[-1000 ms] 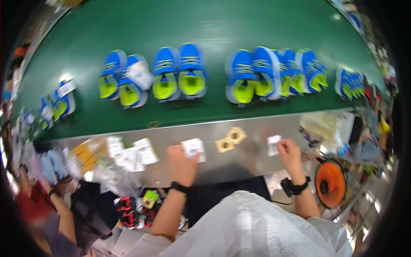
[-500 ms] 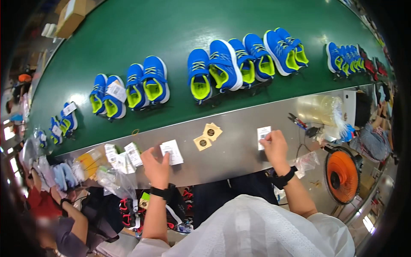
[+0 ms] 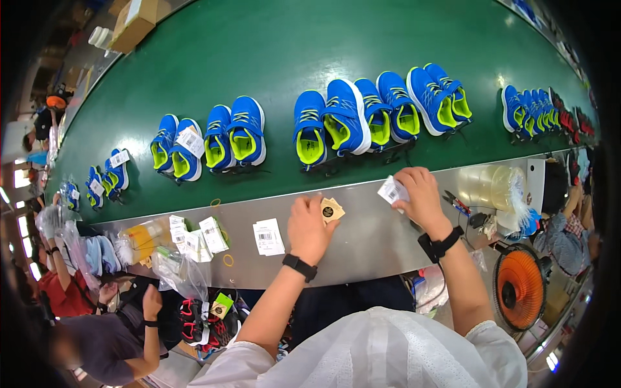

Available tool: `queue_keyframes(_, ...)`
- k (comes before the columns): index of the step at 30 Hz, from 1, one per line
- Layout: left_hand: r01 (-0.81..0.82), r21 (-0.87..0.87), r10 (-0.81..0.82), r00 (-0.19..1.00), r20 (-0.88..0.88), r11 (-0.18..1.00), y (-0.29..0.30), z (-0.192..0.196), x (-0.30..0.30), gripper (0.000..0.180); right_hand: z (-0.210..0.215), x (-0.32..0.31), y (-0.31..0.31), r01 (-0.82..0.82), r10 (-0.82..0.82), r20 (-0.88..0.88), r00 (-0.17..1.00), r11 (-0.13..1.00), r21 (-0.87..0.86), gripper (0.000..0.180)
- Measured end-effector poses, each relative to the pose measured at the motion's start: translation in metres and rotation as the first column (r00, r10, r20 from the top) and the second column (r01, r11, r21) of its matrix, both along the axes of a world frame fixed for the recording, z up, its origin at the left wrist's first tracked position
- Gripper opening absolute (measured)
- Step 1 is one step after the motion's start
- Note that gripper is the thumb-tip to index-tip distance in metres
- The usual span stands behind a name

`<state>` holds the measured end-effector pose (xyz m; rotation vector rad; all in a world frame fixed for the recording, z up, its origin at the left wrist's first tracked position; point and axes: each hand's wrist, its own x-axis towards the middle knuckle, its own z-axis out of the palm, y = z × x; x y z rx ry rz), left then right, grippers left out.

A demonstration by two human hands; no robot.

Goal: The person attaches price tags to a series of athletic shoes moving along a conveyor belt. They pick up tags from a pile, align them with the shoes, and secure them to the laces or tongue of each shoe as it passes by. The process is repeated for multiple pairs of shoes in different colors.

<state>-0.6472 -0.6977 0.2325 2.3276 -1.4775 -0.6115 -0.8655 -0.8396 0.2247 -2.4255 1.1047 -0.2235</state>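
Observation:
My right hand (image 3: pixel 422 202) pinches a white printed label card (image 3: pixel 392 191) between thumb and fingers, above the steel ledge. My left hand (image 3: pixel 310 227) is curled at the small brown paper tags (image 3: pixel 333 210), thumb and fingertips about their left side; it covers part of them. Left of that hand, a stack of white label cards (image 3: pixel 268 237) lies on the ledge. Beyond my hands stands a row of blue children's sneakers (image 3: pixel 349 119) with lime-green linings. Another group of blue sneakers (image 3: pixel 240 132) is further left, one with a white card on it.
Bundles of white cards (image 3: pixel 197 239), rubber bands and a plastic bag (image 3: pixel 181 268) lie at the ledge's left. At right are red-handled cutters (image 3: pixel 457 203), a clear plastic roll (image 3: pixel 488 187) and an orange fan (image 3: pixel 519 286). A co-worker (image 3: pixel 110 336) sits at lower left.
My left hand has moved right from the white card stack to the brown tags. My right hand has lifted its white card off the ledge and tilted it. The view has shifted slightly.

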Motion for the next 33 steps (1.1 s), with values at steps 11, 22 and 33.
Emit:
queue_keyframes(11,-0.154,0.070,0.142,0.525,-0.839,0.986,0.026,0.027,-0.057,0.026,0.015,0.014,0.003,0.302,-0.419,0.125,0.899,0.802,0.516,0.011)
queue_keyframes(22,-0.436,0.262,0.363,0.165,-0.917,0.861,0.095,-0.002,-0.035,0.019,0.032,0.103,0.046,-0.301,0.297,0.063,0.953,0.950,0.078,0.034)
queue_keyframes(33,-0.416,0.130,0.317,0.420,-0.851,0.900,0.092,-0.003,-0.041,0.019,0.005,0.086,0.016,-0.229,0.317,-0.066,0.946,0.799,0.556,0.027)
